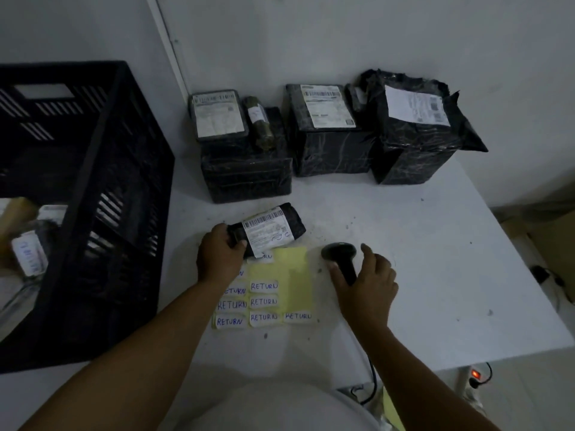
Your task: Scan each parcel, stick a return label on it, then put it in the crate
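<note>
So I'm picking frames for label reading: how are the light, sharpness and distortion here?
Head view: dim and underexposed, so the black parcels at the back lose detail; the sheet of RETURN labels reads clearly; the small print on the held parcel is too soft to read; wide-angle bending bows the crate and the table edge.

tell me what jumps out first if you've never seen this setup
The big black crate fills the left side of the white table. At the centre, the left hand grips a small black parcel over a yellow sheet of RETURN labels, while the right hand rests on the scanner. Bigger black-wrapped parcels line the wall.
</note>
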Demonstrator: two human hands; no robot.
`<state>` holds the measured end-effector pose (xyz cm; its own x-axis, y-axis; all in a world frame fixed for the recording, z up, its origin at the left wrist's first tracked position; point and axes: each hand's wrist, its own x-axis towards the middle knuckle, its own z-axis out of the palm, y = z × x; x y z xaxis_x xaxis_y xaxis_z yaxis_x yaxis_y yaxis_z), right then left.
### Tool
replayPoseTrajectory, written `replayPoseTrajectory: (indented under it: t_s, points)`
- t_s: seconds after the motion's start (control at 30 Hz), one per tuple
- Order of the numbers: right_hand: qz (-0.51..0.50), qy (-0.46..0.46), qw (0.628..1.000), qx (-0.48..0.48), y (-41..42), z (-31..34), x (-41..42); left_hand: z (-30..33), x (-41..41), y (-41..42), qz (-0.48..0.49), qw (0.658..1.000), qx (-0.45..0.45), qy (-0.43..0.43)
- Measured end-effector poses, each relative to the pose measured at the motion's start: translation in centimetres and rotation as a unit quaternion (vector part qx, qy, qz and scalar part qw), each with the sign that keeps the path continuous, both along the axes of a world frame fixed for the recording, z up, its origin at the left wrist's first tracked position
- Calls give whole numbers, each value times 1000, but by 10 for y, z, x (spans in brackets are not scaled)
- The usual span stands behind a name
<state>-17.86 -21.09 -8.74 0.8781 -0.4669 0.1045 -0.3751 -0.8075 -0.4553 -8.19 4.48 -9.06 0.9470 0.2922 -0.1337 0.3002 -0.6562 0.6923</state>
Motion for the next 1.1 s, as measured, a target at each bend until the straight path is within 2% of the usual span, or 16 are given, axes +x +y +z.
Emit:
replayPoseTrajectory:
  t_s: [0.07, 0.13, 0.2, 0.3, 0.43, 0.7, 1.1]
  points:
    - [94, -81, 992, -4, 8, 0, -11, -1, -16, -8, -21, 999, -5, -48]
    - [191, -97, 977, 5, 19, -3, -19, -7, -35, -16, -88, 993, -8, -78]
    - [252, -58, 966, 14, 29, -8, -24, -14, -50, -22, -179, 981, -7, -72]
    - [287, 43, 957, -1, 38, -15, -27, -23, -66, -26, -300, 953, 32, -41]
    - [306, 101, 945, -52, 43, -22, -30, -26, -80, -23, -375, 922, 99, 5]
    - [307, 123, 941, -66, 46, -24, -33, -23, -84, -24, -393, 909, 134, 31]
    - [333, 101, 937, -16, 37, -23, -40, -19, -83, -23, -386, 912, 135, 27]
